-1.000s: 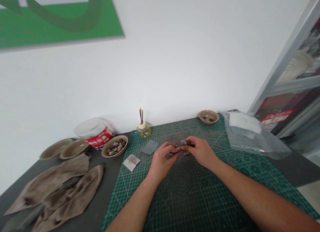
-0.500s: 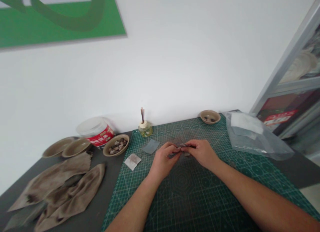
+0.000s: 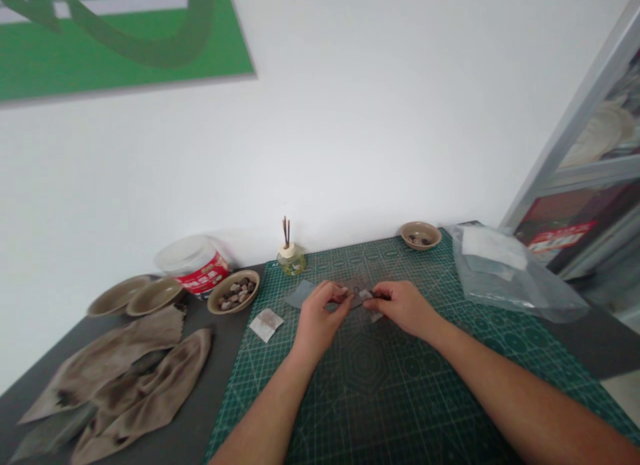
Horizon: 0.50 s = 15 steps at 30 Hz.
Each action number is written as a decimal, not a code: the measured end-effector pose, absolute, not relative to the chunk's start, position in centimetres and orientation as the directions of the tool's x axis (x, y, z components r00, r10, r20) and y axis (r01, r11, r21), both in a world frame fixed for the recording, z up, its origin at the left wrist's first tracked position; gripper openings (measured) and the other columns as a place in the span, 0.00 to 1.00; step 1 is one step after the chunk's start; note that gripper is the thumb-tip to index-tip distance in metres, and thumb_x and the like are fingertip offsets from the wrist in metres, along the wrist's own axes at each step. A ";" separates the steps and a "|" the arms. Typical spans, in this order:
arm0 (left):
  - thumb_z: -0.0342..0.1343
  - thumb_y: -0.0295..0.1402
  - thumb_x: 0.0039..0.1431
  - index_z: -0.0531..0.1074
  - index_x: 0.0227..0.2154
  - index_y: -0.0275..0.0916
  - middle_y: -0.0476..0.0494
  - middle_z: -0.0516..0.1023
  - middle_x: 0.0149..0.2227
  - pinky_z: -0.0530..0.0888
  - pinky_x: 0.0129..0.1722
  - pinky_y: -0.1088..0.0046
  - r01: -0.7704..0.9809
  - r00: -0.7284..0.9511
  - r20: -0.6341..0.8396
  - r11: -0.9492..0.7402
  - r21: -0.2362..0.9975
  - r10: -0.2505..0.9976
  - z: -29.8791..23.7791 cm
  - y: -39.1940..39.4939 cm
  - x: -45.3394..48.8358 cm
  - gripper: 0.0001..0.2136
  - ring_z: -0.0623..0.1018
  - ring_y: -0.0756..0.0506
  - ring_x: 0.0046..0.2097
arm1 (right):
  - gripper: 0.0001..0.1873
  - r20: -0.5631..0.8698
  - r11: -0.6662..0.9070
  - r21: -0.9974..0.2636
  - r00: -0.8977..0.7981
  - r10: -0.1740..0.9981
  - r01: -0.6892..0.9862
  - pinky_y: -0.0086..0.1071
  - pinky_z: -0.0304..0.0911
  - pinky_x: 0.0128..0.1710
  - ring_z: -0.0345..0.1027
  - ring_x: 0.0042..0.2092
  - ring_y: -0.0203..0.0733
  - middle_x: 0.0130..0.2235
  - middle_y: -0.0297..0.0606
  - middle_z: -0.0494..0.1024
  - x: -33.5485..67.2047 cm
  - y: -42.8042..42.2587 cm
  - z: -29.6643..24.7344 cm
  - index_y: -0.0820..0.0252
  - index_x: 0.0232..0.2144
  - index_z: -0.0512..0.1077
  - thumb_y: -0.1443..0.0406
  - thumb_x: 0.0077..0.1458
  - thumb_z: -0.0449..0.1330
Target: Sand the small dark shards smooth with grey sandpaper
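Observation:
Above the middle of the green cutting mat (image 3: pixel 440 391), both my hands work close together. My right hand (image 3: pixel 403 306) is closed, its thumb and fingers pinching a small grey-white piece (image 3: pixel 367 295); whether it is folded sheet or stone is unclear. My left hand (image 3: pixel 324 315) is just left of it, thumb and forefinger bent towards each other, with any small thing between them too small to name. A thin grey patch shows between the two hands. Left of my left hand lie a blue-grey square sheet (image 3: pixel 300 293) and a white square with brownish smudges (image 3: pixel 266 325).
A bowl of pebbles (image 3: pixel 234 293), a red-labelled white tub (image 3: pixel 200 268), two more bowls and crumpled brown cloths (image 3: pixel 145 398) are at left. A reed diffuser (image 3: pixel 291 258) stands near the wall. At right are a small bowl (image 3: pixel 420 237) with stones and a clear plastic bag (image 3: pixel 520 291).
My left hand has drawn slightly left, away from my right fingers, so a gap now shows between them. My right hand has barely moved and still holds the grey-white piece.

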<state>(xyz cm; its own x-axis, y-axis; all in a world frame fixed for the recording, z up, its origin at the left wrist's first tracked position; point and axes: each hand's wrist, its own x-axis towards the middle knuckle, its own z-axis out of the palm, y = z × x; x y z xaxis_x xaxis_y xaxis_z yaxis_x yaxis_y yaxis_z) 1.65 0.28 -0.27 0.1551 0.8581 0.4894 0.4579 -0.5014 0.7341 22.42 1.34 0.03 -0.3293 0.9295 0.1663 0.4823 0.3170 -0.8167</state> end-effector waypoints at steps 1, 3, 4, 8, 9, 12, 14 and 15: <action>0.59 0.31 0.57 0.72 0.31 0.39 0.47 0.76 0.33 0.74 0.36 0.73 0.442 0.135 0.470 -0.478 0.760 0.872 -0.3 0.4 1.5 0.02 0.76 0.49 0.35 | 0.15 0.173 0.312 -0.838 -0.323 0.930 0.449 0.28 0.55 0.25 0.66 0.26 0.37 0.23 0.31 0.73 22.5 1.5 0.0 0.59 0.26 0.74 0.54 0.55 0.61; 0.59 0.32 0.57 0.73 0.39 0.40 0.48 0.77 0.34 0.75 0.36 0.73 0.410 0.121 0.421 -0.432 0.803 0.899 -0.5 0.5 1.5 0.07 0.76 0.49 0.34 | 0.13 0.153 0.254 -0.910 -0.304 0.940 0.327 0.28 0.59 0.26 0.67 0.27 0.38 0.26 0.32 0.74 22.5 1.7 -0.1 0.59 0.30 0.73 0.55 0.56 0.60; 0.58 0.32 0.58 0.74 0.42 0.41 0.47 0.77 0.35 0.75 0.36 0.72 0.397 0.129 0.395 -0.413 0.820 0.909 -0.5 0.5 1.5 0.09 0.77 0.49 0.35 | 0.12 0.131 0.207 -0.946 -0.292 0.947 0.249 0.29 0.61 0.26 0.68 0.28 0.38 0.27 0.32 0.74 22.5 1.8 -0.2 0.58 0.32 0.72 0.56 0.56 0.60; 0.60 0.32 0.57 0.74 0.39 0.40 0.45 0.79 0.36 0.75 0.37 0.72 0.273 0.146 0.296 -0.326 0.905 0.944 -0.9 0.3 2.3 0.07 0.79 0.48 0.36 | 0.10 0.072 0.060 -0.997 -0.262 0.962 -0.053 0.31 0.67 0.28 0.69 0.32 0.40 0.32 0.34 0.73 22.1 1.9 -0.2 0.57 0.35 0.68 0.58 0.55 0.60; 0.60 0.31 0.56 0.73 0.37 0.39 0.46 0.80 0.35 0.75 0.37 0.72 0.208 0.141 0.272 -0.298 0.932 0.952 -1.0 0.3 2.5 0.06 0.79 0.47 0.36 | 0.09 0.058 0.031 -0.994 -0.269 0.961 -0.105 0.31 0.67 0.29 0.69 0.33 0.40 0.32 0.35 0.73 22.0 1.8 -0.1 0.57 0.34 0.68 0.58 0.55 0.59; 0.61 0.30 0.55 0.70 0.36 0.39 0.45 0.81 0.36 0.75 0.41 0.70 0.012 0.166 0.204 -0.209 0.978 0.965 -1.1 0.3 3.1 0.08 0.80 0.47 0.39 | 0.06 0.007 -0.054 -0.978 -0.288 0.958 -0.203 0.29 0.63 0.28 0.68 0.31 0.38 0.33 0.34 0.73 21.6 1.6 0.0 0.57 0.34 0.67 0.63 0.53 0.57; 0.61 0.30 0.54 0.71 0.39 0.39 0.44 0.81 0.39 0.75 0.44 0.68 -0.008 0.190 0.168 -0.169 0.986 0.967 -1.0 0.3 3.2 0.10 0.80 0.46 0.41 | 0.06 -0.003 -0.063 -0.973 -0.262 0.965 -0.222 0.27 0.57 0.26 0.64 0.27 0.34 0.30 0.31 0.72 21.5 1.5 -0.1 0.57 0.34 0.66 0.66 0.51 0.57; 0.61 0.31 0.55 0.72 0.38 0.38 0.43 0.81 0.39 0.74 0.44 0.69 0.033 0.185 0.156 -0.165 0.986 0.970 -1.0 0.3 3.2 0.08 0.80 0.46 0.42 | 0.06 0.001 -0.053 -0.975 -0.242 0.970 -0.217 0.26 0.55 0.25 0.61 0.26 0.33 0.29 0.30 0.70 21.5 1.5 -0.2 0.57 0.34 0.66 0.68 0.50 0.56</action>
